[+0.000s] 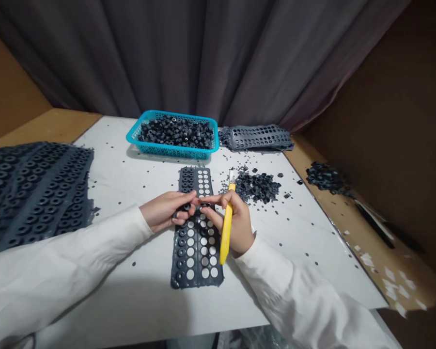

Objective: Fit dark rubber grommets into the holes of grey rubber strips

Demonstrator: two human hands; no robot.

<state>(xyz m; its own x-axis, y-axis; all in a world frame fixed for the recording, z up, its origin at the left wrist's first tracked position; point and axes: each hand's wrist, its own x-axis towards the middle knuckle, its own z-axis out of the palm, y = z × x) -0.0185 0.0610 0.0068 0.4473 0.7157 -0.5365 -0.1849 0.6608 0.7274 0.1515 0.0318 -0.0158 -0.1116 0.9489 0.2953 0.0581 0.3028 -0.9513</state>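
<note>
White sleeves run in from the bottom corners to my two bare hands, which meet over a punched rubber strip at mid-worktop. The work in hand is at the strip's upper part, where my left hand curls closed, its fingertips seeming to pinch a small dark rubber ring, though from this distance I cannot tell how firmly. My right hand is clenched around a yellow craft knife, its blade end pointing toward the back edge, while its forefinger reaches across to the ring. Some strip holes stand empty; others still carry rings. Just beyond the knife lies a heap of loose rings and scraps. A turquoise plastic basket full of rings sits at the worktop's back edge, beside a stack of emptied strips. Studded strips are piled over the left edge.
</note>
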